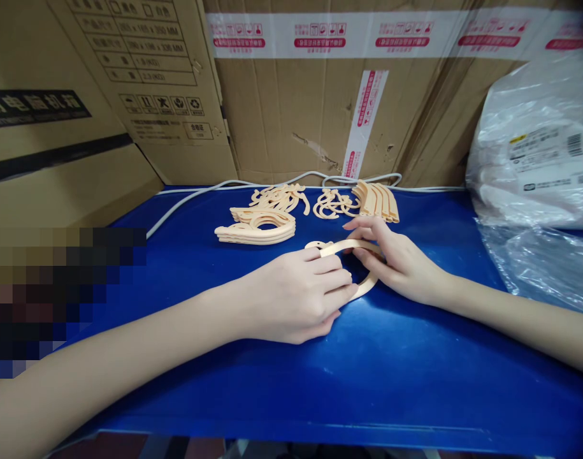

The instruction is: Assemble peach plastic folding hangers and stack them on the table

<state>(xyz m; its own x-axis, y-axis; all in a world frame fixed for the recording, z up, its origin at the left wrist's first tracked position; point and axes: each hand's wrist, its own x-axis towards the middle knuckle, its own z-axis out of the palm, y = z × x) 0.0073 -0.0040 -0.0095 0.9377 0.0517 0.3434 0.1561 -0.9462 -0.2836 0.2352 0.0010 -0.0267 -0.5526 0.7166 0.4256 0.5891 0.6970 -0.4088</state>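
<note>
A curved beige plastic hanger (339, 246), looking like the folding kind, is held between both hands just above the blue table (367, 376). My left hand (298, 296) is closed over its left part, fingers wrapped across and hiding much of it. On the right side, my right hand (396, 258) grips the rounded end between thumb and fingers. Beyond my left hand lies a neat stack of similar beige hangers (257, 236). Behind that stack is a tangle of thin curved beige pieces (281, 196). Farther right sit loose beige hooks (333, 204) beside a row of curved beige arms (380, 203).
Cardboard boxes (291, 115) stand along the back, and another large box (143, 134) is at the left. A white cable (186, 196) runs along the table's rear. Clear plastic packaging (534, 159) covers the right side. A pixelated patch hides the left edge.
</note>
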